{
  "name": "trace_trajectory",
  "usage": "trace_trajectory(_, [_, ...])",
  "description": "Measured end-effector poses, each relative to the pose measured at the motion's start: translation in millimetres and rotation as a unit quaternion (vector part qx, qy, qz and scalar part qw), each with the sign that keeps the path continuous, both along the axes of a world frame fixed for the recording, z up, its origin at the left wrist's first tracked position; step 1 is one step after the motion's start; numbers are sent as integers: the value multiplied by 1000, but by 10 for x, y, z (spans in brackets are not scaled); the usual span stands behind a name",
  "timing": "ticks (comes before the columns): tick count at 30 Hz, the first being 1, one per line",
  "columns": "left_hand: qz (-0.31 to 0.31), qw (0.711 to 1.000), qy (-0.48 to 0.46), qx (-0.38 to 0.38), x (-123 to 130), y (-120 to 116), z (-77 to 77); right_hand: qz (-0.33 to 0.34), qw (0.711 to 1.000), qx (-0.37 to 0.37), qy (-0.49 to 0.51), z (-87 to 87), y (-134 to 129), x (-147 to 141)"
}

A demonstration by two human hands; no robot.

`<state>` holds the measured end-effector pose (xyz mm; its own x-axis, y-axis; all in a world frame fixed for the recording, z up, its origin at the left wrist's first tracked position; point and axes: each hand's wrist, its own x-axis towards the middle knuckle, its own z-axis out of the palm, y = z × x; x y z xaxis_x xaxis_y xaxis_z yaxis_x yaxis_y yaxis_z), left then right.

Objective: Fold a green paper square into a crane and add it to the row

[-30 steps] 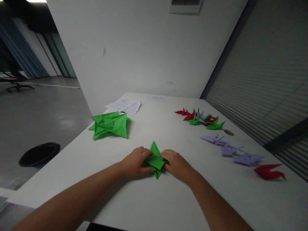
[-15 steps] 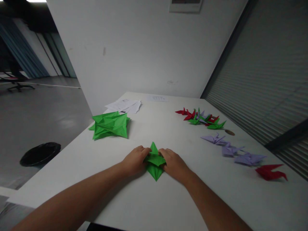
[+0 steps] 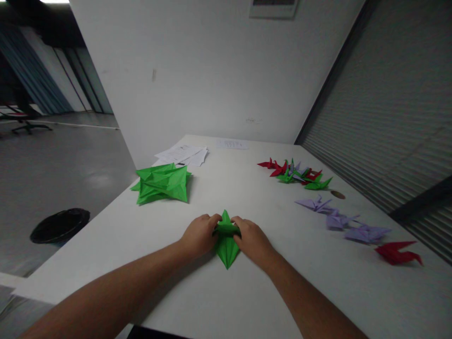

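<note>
A partly folded green origami paper (image 3: pixel 226 250) lies on the white table in front of me, one point toward me and one away. Its upper layer stands up as a flap across the middle. My left hand (image 3: pixel 200 236) is closed on the paper's left edge, thumb and fingers pinching the flap. On the opposite edge, my right hand (image 3: pixel 253 241) grips the paper in the same way. Parts of the fingertips are hidden by the folds.
Creased green sheets (image 3: pixel 164 183) are stacked at left, before white papers (image 3: pixel 183 153). Finished cranes in red, green and purple (image 3: pixel 298 174) cluster at back right. Purple cranes (image 3: pixel 367 233) and a red crane (image 3: pixel 397 253) line the right side. A black-lined bin (image 3: pixel 60 226) stands left of the table.
The flap in the middle of the green paper has lifted and curled away from me, showing more of the lower point. Both hands have stayed on the edges, shifting slightly.
</note>
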<state>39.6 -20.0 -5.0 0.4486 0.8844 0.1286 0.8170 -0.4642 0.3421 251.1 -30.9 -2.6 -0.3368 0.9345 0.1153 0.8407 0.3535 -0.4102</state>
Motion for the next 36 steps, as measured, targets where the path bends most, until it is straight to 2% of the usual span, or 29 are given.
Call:
trace_trajectory(10, [18,999,13,-23,7,-38,38,-16,999,-33,2,96,-74,-80])
trace_trajectory(21, [22,998,1,-57,22,-38,98,-68,994,-69,47,59,-39,-61])
trace_trajectory(27, [47,995,-1,-93,43,-41,160,-95,989,-92,71,78,-41,-65])
trace_trajectory(36, [33,992,50,-109,30,-83,214,-94,983,-133,82,182,-98,-75])
